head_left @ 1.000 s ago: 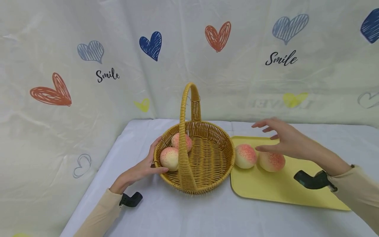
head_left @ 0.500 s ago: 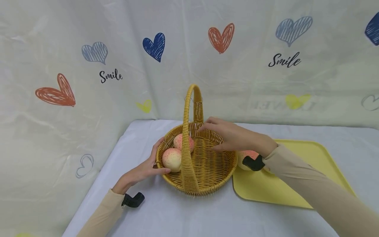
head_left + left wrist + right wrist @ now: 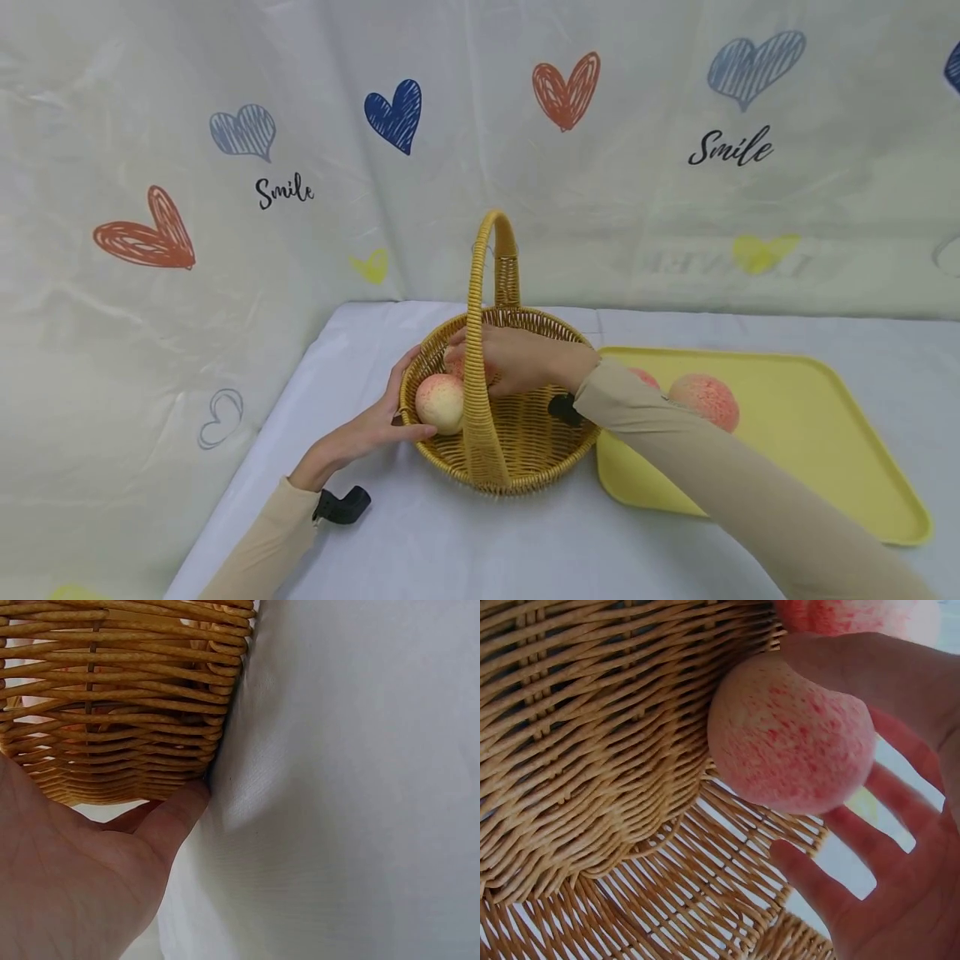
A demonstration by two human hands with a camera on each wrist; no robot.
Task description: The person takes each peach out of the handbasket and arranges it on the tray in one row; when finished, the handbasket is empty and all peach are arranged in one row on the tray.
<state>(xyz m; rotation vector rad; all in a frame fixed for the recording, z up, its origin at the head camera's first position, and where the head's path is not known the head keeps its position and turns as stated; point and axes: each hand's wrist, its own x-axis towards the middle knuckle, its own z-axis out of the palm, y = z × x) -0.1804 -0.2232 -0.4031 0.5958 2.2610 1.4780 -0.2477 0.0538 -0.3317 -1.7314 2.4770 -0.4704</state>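
My right hand [image 3: 517,358] reaches under the handle of the wicker basket [image 3: 536,458]. It grips the rear peach [image 3: 795,739] inside; the thumb lies over the fruit in the right wrist view, with fingers behind it. Another peach [image 3: 441,404], paler at the front, sits in the basket's left part. My left hand [image 3: 375,423] holds the basket's left side from outside, its thumb toward the front. In the left wrist view, the left thumb [image 3: 176,817] presses the woven wall low down, near the tablecloth.
A yellow tray [image 3: 810,450] lies right of the basket, under my right forearm. On it sit two peaches, one [image 3: 708,402] in plain sight and one [image 3: 645,379] mostly hidden by the sleeve. The arched handle [image 3: 480,333] rises over the basket. A heart-printed cloth [image 3: 637,183] hangs behind.
From above the tray's peaches, my right hand has moved left into the basket and taken hold of the rear peach. The left hand has stayed at the basket's side.
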